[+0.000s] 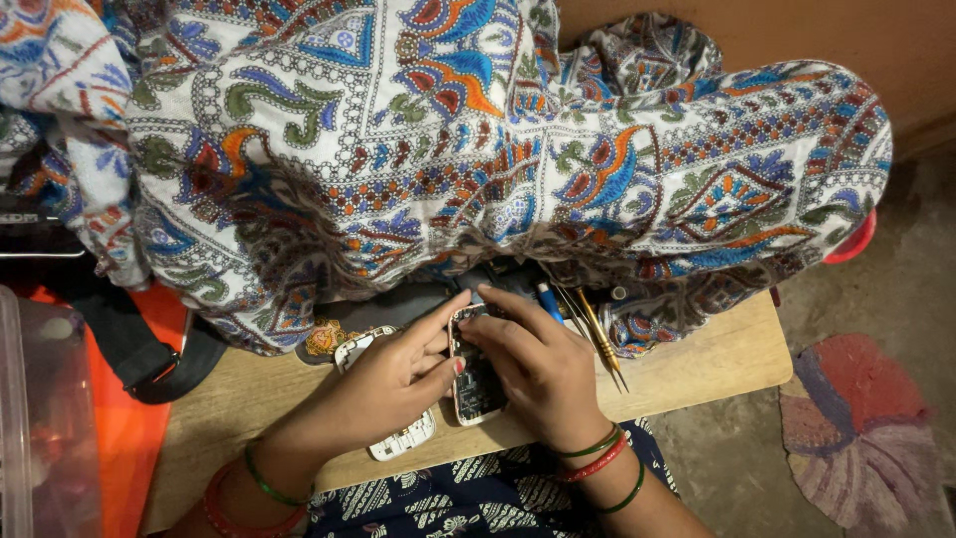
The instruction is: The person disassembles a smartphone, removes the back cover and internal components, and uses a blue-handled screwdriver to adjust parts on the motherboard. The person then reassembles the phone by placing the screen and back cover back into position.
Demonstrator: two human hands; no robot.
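- One low wooden board [697,364] served as my work surface, set over a rough grey floor where a faded pink and purple mat [861,438] lay to the right.
- Much of the board's far side was buried under a big patterned cloth [448,149] in blue, orange and green on white, bunched in folds; behind it stood a plain tan wall [797,35].
- To the left I saw an orange sheet [129,428], a black strap [129,349] with a buckle, and the edge of a clear plastic box [40,418].
- Just past my hands, partly under the cloth, lay a pair of brass-coloured tweezers [602,344] and a blue-handled tool [551,302].
- The opened phone [476,384] was small and pale-rimmed, its back off, showing a dark circuit board inside.
- A white keypad panel [403,438] lay flat on the board, touching and partly under my left hand.
- My left hand [393,384] gripped the phone's left edge, thumb pressed on its rim and forefinger stretched to its top corner.
- My right hand [543,374] curled over the phone's right side and top, fingers bent onto the circuit board, holding it between both hands near the board's front edge.
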